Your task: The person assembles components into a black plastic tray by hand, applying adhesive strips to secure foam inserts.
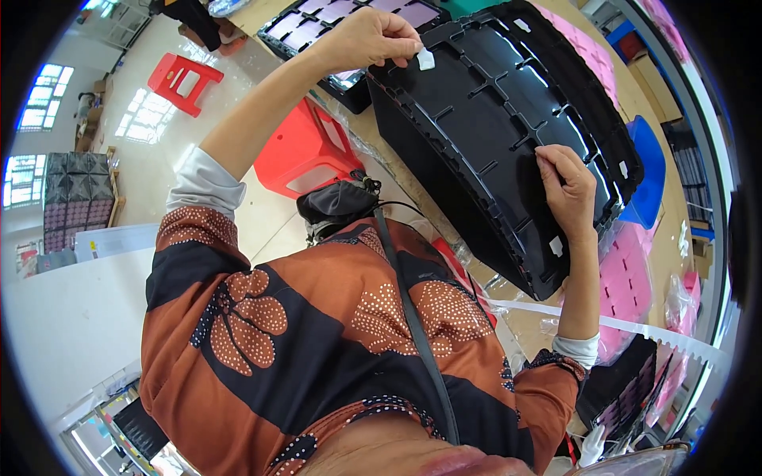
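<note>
A deep black plastic tray (460, 103), divided by raised ribs, takes up the upper right; it looks like a stack of trays. At its far left corner, my left hand (371, 40) pinches a small white tab (426, 59), which lies against the tray's surface. My right hand (567, 189) is over the near right part of the tray, fingers curled together with the tips at the black surface. Whatever those fingers hold, if anything, is hidden. Close to that wrist, another white tab (556, 246) sits on the tray's near corner. More white tabs (623, 168) mark the other corners.
Behind my left hand stands another black tray with lilac pieces (325, 12). A blue bin (647, 170) and wrapped pink pieces (627, 278) are to the right. A white serrated strip (619, 324) crosses near my right forearm. Red stools (305, 151) stand left of the table.
</note>
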Demonstrator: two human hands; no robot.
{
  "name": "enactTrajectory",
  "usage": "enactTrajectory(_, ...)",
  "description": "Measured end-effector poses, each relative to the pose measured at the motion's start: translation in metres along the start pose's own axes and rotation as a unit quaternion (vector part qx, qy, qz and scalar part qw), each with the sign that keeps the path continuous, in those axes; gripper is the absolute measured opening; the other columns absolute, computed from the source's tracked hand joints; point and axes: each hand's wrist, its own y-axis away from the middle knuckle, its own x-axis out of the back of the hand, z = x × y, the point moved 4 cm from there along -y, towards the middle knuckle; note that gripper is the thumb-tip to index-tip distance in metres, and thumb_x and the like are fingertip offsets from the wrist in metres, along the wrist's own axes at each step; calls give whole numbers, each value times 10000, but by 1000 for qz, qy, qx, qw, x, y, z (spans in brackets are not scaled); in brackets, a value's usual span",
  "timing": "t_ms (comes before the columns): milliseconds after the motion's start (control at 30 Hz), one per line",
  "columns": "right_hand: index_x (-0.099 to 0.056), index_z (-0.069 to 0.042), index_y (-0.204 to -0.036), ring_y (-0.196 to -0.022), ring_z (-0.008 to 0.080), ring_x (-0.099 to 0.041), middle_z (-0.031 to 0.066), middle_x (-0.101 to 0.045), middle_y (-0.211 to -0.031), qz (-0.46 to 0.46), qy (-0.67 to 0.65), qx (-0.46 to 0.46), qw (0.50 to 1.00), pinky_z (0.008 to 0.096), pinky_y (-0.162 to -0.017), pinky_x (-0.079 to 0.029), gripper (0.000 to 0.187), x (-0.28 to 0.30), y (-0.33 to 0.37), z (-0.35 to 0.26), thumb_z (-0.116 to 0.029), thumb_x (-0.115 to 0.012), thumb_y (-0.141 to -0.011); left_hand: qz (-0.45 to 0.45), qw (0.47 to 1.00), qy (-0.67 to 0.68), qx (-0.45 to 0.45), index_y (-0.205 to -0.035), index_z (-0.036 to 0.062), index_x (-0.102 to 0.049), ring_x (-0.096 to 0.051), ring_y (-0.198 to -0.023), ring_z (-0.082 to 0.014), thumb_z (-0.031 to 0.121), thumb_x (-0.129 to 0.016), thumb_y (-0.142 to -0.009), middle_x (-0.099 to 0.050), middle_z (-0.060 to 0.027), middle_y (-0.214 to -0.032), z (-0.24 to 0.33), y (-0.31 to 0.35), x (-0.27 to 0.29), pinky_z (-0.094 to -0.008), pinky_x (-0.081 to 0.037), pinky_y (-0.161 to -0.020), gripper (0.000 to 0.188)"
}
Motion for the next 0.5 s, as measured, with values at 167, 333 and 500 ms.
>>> enactTrajectory(167,-615,-2,-949,-744,119,-587,61,-625,-861,7,-79,-42,996,227,-686,-461,164,5,-5,-13,-41,-600,-791,-44,995,77,-50,-893,60,-637,-611,-702,-63,253,-600,-850,-635,-5,-765,29,2,-19,-167,-433,-534,200)
enactTrajectory(333,-599,24,-998,-769,101,-586,51,-628,-862,37,-286,-178,941,211,-688,-469,206,-7,-4,-21,-59,-605,-809,-109,978,159,-77,-877,51,-624,-621,-714,-69,233,-596,-852,-636,-5,-765,64,-10,-66,-174,-444,-554,186)
enactTrajectory(500,-605,30,-935,-694,88,-593,41,-628,-812,61,-394,-264,878,205,-641,-496,160,10,28,-19,-54,-628,-801,-217,948,197,-124,-905,28,-602,-573,-684,-43,175,-575,-866,-623,-5,-761,102,-17,-133,-168,-430,-557,154)
